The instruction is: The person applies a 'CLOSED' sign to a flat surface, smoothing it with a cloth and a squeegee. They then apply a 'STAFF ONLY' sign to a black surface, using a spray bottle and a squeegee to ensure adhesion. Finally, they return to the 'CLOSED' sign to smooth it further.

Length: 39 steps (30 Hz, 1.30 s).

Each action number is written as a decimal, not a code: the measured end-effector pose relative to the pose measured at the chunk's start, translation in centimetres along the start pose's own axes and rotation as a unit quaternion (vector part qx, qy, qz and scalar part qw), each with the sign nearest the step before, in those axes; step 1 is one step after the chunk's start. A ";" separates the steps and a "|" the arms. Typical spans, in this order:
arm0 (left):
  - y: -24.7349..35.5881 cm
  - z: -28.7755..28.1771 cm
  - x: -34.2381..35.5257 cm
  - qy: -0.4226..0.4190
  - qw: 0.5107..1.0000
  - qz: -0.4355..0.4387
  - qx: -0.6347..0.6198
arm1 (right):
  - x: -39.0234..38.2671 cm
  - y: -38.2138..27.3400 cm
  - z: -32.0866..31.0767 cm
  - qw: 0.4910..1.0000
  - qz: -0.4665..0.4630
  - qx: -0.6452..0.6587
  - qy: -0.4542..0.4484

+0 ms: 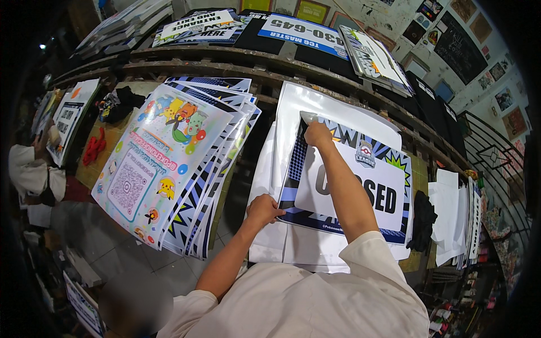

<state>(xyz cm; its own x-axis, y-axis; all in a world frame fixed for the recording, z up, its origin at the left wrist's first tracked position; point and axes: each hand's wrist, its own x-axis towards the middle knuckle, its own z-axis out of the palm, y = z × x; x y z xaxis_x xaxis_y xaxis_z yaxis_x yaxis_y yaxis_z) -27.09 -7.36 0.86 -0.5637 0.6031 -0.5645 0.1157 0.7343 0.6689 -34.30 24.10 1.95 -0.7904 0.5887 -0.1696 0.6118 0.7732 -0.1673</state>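
A printed sign (pixel 348 194) with a white panel, bold black letters and a blue patterned border lies on white sheets (pixel 290 104) on the bench before me. At its lower left corner, my left hand (pixel 264 211) grips the edge between bent fingers. My right hand (pixel 318 134) is closed in a fist at the upper left corner. A small greyish thing pokes out beside its fingers; whether it is a tool or a lifted corner, I cannot make out. The right forearm crosses the sign and hides part of its lettering.
To the left lies a fanned stack of colourful glossy posters (pixel 163 141). Black cloth (pixel 422 221) and white sheets (pixel 446 217) sit to the right. More signs (pixel 307 35) cover the rack behind. Red cord (pixel 94 146) lies far left, near another person's sleeve (pixel 28 169).
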 end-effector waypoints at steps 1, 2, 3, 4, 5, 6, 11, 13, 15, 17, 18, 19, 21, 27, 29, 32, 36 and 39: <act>0.1 0.0 0.0 -0.005 1.000 0.001 -0.001 | 0.1 0.0 -0.6 1.000 0.008 -0.004 -0.004; 0.2 0.0 0.1 -0.011 1.000 0.004 0.000 | 0.1 0.3 -1.3 1.000 0.018 -0.008 -0.008; 0.4 -0.2 -0.2 -0.008 1.000 0.002 0.010 | -0.4 0.6 -1.7 1.000 0.002 0.017 0.014; 0.7 -0.3 -0.5 -0.006 1.000 0.001 0.019 | -1.4 1.2 -1.9 0.998 -0.014 0.042 0.035; 1.0 -0.5 -0.8 -0.005 1.000 0.001 0.029 | -2.6 1.9 -1.9 0.996 -0.028 0.066 0.056; 0.9 -0.8 -1.1 -0.002 1.000 -0.004 0.018 | -4.9 1.7 -2.1 0.995 -0.023 0.064 0.077; -1.1 -0.2 -2.3 -0.005 0.999 -0.019 -0.048 | -22.1 1.3 -1.3 0.994 0.000 0.108 -0.011; -0.3 -0.2 -3.1 -0.005 0.999 -0.015 -0.040 | -28.7 3.0 0.8 0.995 -0.038 0.086 0.019; -0.4 -0.1 -3.3 0.001 0.999 -0.015 -0.047 | -33.2 4.3 1.4 0.996 -0.051 0.076 -0.014; -1.0 0.1 -3.1 0.004 0.998 -0.018 -0.065 | -35.8 6.8 1.8 0.994 -0.081 0.070 -0.016; -1.0 0.0 -3.1 0.006 0.998 -0.016 -0.060 | -36.3 8.5 1.8 0.994 -0.086 0.063 -0.008; -1.1 0.1 -3.2 0.008 0.998 -0.013 -0.058 | -36.7 10.6 1.8 0.994 -0.093 0.054 -0.001; -0.4 0.4 -4.0 0.079 0.995 0.029 0.052 | -36.3 14.3 0.6 0.993 -0.112 -0.027 0.015; 1.3 6.9 -5.9 0.151 0.922 0.344 0.096 | -32.7 24.9 -1.7 0.989 -0.138 -0.061 -0.003; 1.9 8.4 -6.2 0.148 0.899 0.380 0.161 | -30.8 24.0 -3.3 0.988 -0.126 -0.082 -0.046; 2.4 9.1 -6.1 0.140 0.884 0.381 0.230 | -29.0 21.7 -4.2 0.986 -0.131 -0.090 -0.049; 1.4 9.4 -5.1 0.120 0.884 0.344 0.293 | -26.8 18.1 -3.7 0.983 -0.140 -0.098 -0.059; 0.9 9.7 -5.0 0.115 0.875 0.333 0.332 | -25.0 16.8 -2.7 0.980 -0.179 -0.064 -0.056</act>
<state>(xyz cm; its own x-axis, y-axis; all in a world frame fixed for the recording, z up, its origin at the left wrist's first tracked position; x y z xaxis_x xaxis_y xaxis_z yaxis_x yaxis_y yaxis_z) -16.24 -6.68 -0.37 -0.3308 0.9437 0.0068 0.8879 0.3088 0.3410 -4.30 23.01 6.05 -0.9407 0.2501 -0.2290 0.2811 0.9529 -0.1141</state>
